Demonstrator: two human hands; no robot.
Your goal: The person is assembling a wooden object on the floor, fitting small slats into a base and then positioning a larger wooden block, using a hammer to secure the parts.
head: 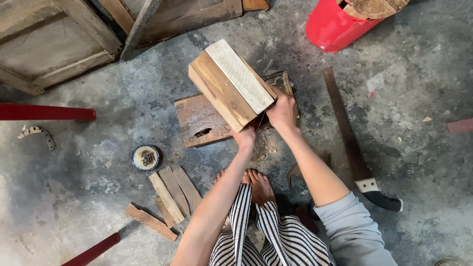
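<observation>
Two hands meet at the near end of a wooden box (230, 83): my left hand (245, 136) pinches its lower corner, my right hand (282, 112) is closed against its side, both clamped on it. I see the box lying tilted across a dark worn board (197, 119) on the concrete floor (419, 79). Its sides look joined already, with a pale plank on top; whether more fixing is left I cannot tell. Nearer my bare feet lie several short wood strips (170, 192) and a small round tin of nails (146, 157). To my right a handsaw (352, 143) rests unused. Beyond that stand a red bucket (335, 24) and old wooden frames (54, 39).
</observation>
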